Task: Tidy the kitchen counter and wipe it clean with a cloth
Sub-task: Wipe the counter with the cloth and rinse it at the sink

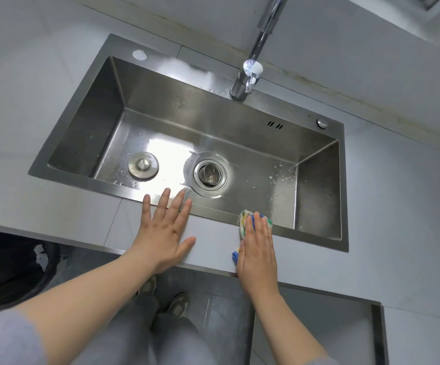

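Right hand (257, 248) laid flat, palm down, on the cloth (243, 219), fingers straight and held together, pressing it onto the worktop (213, 246). Cloth multicoloured, white with yellow, green and blue, mostly hidden under the hand; located on the narrow front strip of the worktop, with its far end lapping onto the front rim of the sink (70, 114) and its near end close to the worktop's front edge. Left hand (165, 233) palm down on the same front strip, fingers straight and spread, holding nothing, fingertips reaching over the sink's front rim. Hands well apart, left of the two nearer the middle of the front edge. Inside the steel sink: strainer drain (209, 175) near the front wall, round plug (143, 165) lying to its left, water drops scattered over the floor. Tap (242, 85) mounted on the sink's back rim, toward the worktop's rear edge. Below the worktop's front edge, at the left: bin (8, 270) lined with a black bag, on the floor
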A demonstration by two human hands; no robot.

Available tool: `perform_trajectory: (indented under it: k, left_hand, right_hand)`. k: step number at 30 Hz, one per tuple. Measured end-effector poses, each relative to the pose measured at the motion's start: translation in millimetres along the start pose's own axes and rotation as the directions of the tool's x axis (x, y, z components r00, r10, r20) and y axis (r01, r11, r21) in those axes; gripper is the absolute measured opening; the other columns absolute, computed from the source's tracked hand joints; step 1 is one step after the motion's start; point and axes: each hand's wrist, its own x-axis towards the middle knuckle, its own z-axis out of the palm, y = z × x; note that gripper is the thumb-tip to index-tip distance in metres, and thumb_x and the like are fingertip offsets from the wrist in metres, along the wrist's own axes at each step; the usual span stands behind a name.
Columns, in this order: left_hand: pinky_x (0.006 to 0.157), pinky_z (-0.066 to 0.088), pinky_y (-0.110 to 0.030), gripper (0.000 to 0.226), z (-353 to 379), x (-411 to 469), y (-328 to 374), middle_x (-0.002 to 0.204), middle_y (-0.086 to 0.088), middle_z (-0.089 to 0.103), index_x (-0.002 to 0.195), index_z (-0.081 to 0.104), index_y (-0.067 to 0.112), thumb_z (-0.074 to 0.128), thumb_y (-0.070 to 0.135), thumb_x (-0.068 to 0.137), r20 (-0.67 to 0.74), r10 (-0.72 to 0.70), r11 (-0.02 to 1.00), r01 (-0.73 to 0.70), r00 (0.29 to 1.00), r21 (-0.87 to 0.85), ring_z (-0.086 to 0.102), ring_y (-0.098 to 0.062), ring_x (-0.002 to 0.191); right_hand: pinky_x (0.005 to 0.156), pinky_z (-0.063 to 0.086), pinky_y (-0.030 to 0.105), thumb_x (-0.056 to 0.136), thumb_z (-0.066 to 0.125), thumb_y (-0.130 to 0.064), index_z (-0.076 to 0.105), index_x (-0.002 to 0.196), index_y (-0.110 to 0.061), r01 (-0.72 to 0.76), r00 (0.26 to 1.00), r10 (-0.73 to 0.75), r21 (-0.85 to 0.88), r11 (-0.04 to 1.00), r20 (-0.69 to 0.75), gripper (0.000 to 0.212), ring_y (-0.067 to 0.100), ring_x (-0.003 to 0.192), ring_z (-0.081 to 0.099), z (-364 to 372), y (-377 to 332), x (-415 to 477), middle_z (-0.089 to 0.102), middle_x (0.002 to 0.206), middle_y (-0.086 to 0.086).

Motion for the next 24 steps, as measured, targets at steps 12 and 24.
perform_trajectory:
  k: [12,24]
  left_hand:
    - [0.111,-0.014,-0.057,0.084,-7,31,92,0.161,-0.007,0.000,0.153,0.006,0.015,0.000,0.060,0.083,0.022,0.101,0.994,-0.100,0.995,-0.041,-0.007,-0.035,0.147]
    - [0.110,0.005,-0.059,0.078,3,66,202,0.152,-0.012,0.035,0.146,0.037,0.008,0.019,0.056,0.086,0.039,0.152,0.988,-0.151,0.988,-0.032,0.027,-0.035,0.142]
  right_hand:
    - [0.118,0.001,0.031,0.090,0.047,-0.023,0.016,0.150,-0.003,-0.006,1.000,0.006,-0.015,1.000,-0.014,0.070,0.027,0.147,0.009,-10,51,-7,0.011,0.158,0.012]
    - [0.116,0.005,0.030,0.085,0.025,-0.035,0.021,0.149,-0.003,-0.012,1.000,0.012,-0.003,1.000,0.002,0.072,0.027,0.145,0.016,-36,154,-23,0.017,0.157,0.013]
